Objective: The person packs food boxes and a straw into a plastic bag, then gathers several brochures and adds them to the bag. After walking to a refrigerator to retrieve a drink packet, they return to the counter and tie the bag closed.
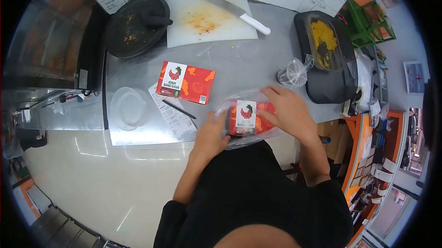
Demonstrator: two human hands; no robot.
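Observation:
A red takeaway box (260,126) with a white label lies inside a clear plastic bag (246,143) at the table's front edge. My left hand (211,136) holds the left side of the bag, its thumb against the box's end. On the right, my right hand (287,109) has its fingers bent over the bag and the box's upper right corner. Just beyond my left hand stands a second red box (193,83). A paper receipt (179,121) with a black pen (178,109) on it lies left of my left hand.
A cutting board (212,25) with a knife (254,22) lies at the back beside a stone mortar (131,36). To the right are a tub of yellow food (324,41) on a black tray (329,87) and a tied plastic bag (294,73). A clear plastic lid (126,107) sits left.

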